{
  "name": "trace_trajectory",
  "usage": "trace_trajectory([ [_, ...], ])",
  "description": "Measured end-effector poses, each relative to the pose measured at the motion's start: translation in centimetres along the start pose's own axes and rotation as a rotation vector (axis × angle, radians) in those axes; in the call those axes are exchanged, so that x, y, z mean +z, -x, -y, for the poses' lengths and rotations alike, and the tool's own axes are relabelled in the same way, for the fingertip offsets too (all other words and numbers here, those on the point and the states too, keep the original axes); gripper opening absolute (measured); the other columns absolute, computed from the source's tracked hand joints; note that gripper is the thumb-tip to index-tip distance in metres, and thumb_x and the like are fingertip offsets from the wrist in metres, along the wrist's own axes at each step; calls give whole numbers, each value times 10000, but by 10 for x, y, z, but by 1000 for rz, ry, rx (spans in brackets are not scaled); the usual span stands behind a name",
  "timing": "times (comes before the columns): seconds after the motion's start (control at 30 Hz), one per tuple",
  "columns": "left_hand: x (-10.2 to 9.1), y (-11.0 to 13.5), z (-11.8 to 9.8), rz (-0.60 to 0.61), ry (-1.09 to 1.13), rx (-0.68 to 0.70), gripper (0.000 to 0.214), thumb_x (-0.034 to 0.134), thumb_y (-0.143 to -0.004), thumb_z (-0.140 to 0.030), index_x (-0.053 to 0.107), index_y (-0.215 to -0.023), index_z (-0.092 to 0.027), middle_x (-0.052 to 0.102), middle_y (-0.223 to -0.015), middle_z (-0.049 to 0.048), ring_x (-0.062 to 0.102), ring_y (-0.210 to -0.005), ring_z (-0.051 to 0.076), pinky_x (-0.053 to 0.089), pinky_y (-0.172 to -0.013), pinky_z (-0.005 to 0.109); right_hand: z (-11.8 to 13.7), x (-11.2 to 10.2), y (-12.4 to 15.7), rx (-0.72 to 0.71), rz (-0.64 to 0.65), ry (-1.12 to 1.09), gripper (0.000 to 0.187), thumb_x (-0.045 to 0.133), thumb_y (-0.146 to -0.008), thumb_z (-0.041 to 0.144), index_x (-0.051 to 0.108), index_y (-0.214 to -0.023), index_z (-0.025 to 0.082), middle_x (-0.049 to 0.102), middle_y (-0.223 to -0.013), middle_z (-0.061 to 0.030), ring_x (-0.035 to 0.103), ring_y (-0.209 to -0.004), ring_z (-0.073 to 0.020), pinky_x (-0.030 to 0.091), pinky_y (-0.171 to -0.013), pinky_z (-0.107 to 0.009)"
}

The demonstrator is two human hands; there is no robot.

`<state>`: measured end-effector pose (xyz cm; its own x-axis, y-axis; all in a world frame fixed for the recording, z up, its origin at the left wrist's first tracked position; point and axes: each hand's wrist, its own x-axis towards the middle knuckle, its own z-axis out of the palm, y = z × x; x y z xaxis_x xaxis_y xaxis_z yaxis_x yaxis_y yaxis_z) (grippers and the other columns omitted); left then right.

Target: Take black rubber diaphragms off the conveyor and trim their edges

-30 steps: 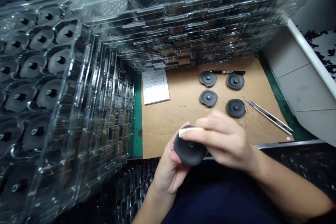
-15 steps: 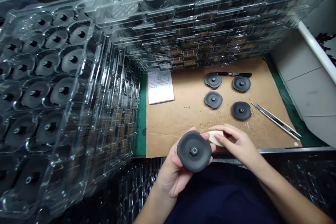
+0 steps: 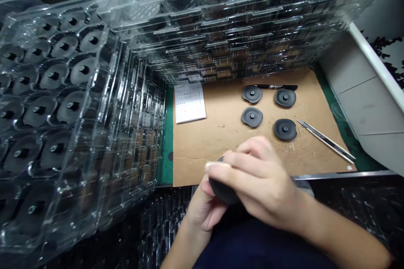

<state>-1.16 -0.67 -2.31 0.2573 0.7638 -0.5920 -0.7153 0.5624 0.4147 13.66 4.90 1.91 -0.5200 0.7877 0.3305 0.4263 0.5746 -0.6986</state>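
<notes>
My left hand (image 3: 202, 210) cups a round black rubber disc (image 3: 222, 192) from below, near the front edge of the cardboard sheet (image 3: 221, 138). My right hand (image 3: 259, 180) lies over the disc with its fingers closed on a small pale eraser-like block (image 3: 216, 165), pressed on the disc's top left. Most of the disc is hidden under my right hand. Several more black discs (image 3: 252, 116) with a centre hub lie flat on the cardboard further back.
Stacks of clear plastic trays (image 3: 63, 105) holding black discs stand at the left and across the back (image 3: 227, 21). A printed paper slip (image 3: 189, 101), a black pen (image 3: 277, 87) and a utility knife (image 3: 326, 141) lie on the cardboard. A grey wall (image 3: 362, 101) closes the right side.
My right hand has moved left from beside the disc to over it, bringing the pale block onto its top. The disc, which faced the camera, is now mostly covered.
</notes>
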Motion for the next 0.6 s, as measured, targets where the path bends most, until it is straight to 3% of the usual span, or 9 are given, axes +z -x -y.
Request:
trace_trajectory([
  [0.1,0,1,-4,28,13,57,556,780,-582,-451,656,-1078,-233,648,-1124,37,591,-1072,208,487,-912,248,-8,-2,2,46,6,-64,260,514,-864,113,644,-1064,214,681,-944,5,485,-793,-152,382,-778,-340],
  [0.2,1,6,-10,76,9,78,664,784,-546,-472,607,-1153,-269,593,-1239,84,625,-1016,255,494,-904,350,-15,-16,10,226,20,62,269,569,-836,109,652,-1056,239,684,-904,7,488,-797,-164,385,-776,-344],
  [0.27,4,8,-13,98,-1,81,685,781,-527,-491,602,-1156,-289,553,-1294,99,622,-1022,288,488,-904,401,-13,-23,14,260,-80,77,277,589,-828,108,651,-1065,237,683,-907,1,503,-803,-160,399,-765,-330],
  [0.33,6,8,-13,102,-21,88,665,770,-549,-494,606,-1157,-280,592,-1241,90,629,-1004,272,489,-894,374,-8,-22,14,226,-189,34,306,594,-825,95,637,-1097,229,679,-954,-5,525,-818,-149,412,-778,-321],
  [0.4,8,5,-11,91,-66,103,684,776,-547,-493,610,-1162,-246,648,-1135,80,632,-984,253,493,-876,329,-3,-16,10,122,-215,-13,328,596,-824,97,625,-1122,230,676,-992,0,535,-831,-146,414,-797,-327],
  [0.47,7,2,-8,47,-111,129,690,780,-541,-497,621,-1152,-217,668,-1082,74,626,-983,238,492,-862,292,-3,-8,5,72,-164,-32,298,583,-834,118,630,-1110,221,681,-987,3,528,-834,-153,414,-796,-338],
  [0.6,2,2,-6,9,-79,136,677,770,-553,-499,613,-1161,-245,648,-1146,73,627,-989,242,489,-880,320,-5,-2,0,225,-56,54,259,555,-848,119,648,-1068,221,692,-931,8,491,-794,-162,395,-764,-351],
])
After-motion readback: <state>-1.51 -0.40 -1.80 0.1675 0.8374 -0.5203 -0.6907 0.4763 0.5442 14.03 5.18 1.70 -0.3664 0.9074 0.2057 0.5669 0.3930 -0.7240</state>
